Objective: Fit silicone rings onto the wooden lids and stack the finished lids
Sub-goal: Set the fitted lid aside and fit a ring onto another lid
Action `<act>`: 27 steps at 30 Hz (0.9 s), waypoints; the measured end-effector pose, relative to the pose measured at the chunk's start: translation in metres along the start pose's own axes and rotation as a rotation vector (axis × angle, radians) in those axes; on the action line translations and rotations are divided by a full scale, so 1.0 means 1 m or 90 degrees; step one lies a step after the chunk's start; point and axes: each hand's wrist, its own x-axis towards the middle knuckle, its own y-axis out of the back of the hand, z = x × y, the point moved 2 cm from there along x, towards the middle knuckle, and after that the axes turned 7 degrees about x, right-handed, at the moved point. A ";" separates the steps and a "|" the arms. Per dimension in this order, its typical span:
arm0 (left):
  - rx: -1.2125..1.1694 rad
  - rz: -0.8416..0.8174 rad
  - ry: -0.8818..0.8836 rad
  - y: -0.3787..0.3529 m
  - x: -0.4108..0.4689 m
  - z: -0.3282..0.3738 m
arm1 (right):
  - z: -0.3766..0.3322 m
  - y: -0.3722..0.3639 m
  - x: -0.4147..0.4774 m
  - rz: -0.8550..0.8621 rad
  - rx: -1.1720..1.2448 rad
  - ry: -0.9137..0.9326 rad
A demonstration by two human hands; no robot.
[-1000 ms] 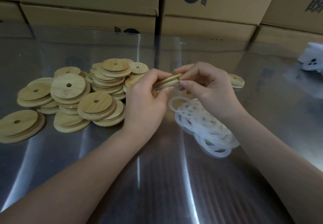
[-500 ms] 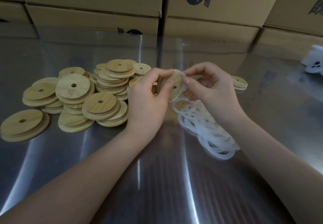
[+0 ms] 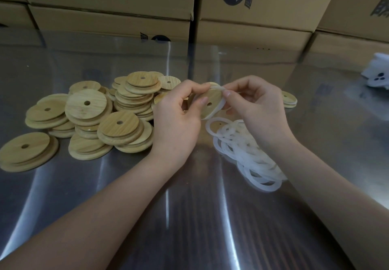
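My left hand (image 3: 179,113) grips a round wooden lid (image 3: 211,103) with a centre hole, tilted up above the steel table. A white silicone ring (image 3: 220,89) lies partly round the lid's rim, and my right hand (image 3: 259,107) pinches that ring at the lid's upper right edge. A loose heap of wooden lids (image 3: 117,111) lies to the left of my hands. Below my right hand sits a pile of white silicone rings (image 3: 246,149). Behind my right hand, a small stack of lids with rings (image 3: 289,100) rests on the table.
The shiny steel table (image 3: 189,217) runs to a wall of printed cardboard boxes (image 3: 252,16) at the back. A white object (image 3: 376,73) sits at the far right edge. One lid (image 3: 25,149) lies apart at the front left.
The lid has turned from edge-on to face-on between my hands, and the white ring now shows round its rim. The piles on the table have not moved.
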 end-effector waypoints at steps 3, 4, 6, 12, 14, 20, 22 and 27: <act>0.010 -0.005 -0.008 0.000 0.001 0.000 | 0.001 0.001 0.002 -0.004 0.029 -0.029; 0.009 -0.007 -0.009 0.000 0.002 0.000 | 0.001 0.001 0.002 -0.007 0.036 -0.037; 0.001 -0.012 -0.006 0.001 0.002 0.000 | 0.001 0.002 0.003 -0.012 0.050 -0.054; -0.016 -0.029 -0.001 0.001 0.001 0.002 | -0.001 0.006 0.007 -0.046 0.091 -0.099; -0.015 -0.031 0.002 0.001 0.000 0.002 | -0.002 0.007 0.008 -0.061 0.091 -0.104; -0.003 -0.064 0.051 0.002 0.000 0.000 | 0.000 0.006 0.006 -0.110 0.047 -0.097; -0.001 -0.073 0.070 0.002 0.000 -0.001 | 0.000 0.004 0.004 -0.120 0.031 -0.076; -0.030 -0.062 0.076 0.001 0.000 -0.001 | -0.003 0.000 0.000 -0.115 -0.035 0.024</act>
